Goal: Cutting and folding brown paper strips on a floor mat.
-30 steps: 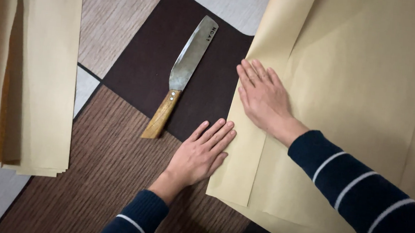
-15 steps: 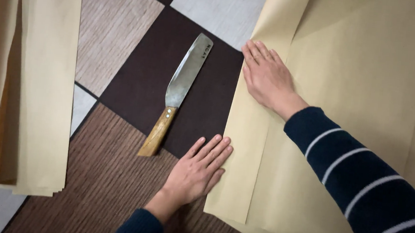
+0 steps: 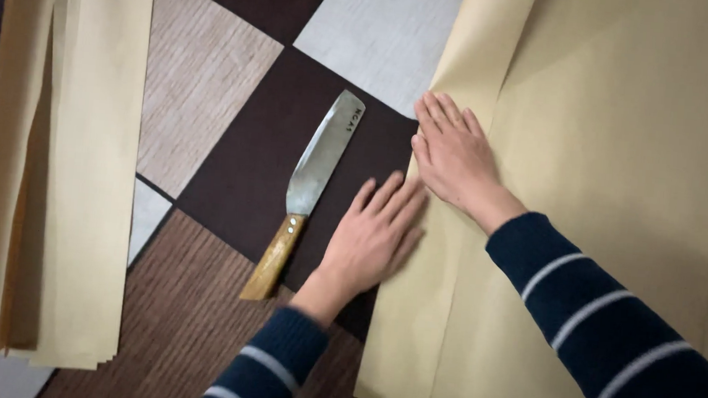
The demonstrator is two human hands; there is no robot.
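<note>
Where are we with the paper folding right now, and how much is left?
Done: a stack of folded strips lies at left. In hand: both hands, left and right, press flat the folded edge of the big tan sheet. Left: the knife lies untouched, and most of the sheet is uncut.

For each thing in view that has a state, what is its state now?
Paper sheet: folded along its left edge, pressed flat.
Left hand: open, palm down on the fold.
Right hand: open, flat on the fold.
Knife: lying flat on the floor, not touched.
Paper stack: lying flat, apart.
</note>
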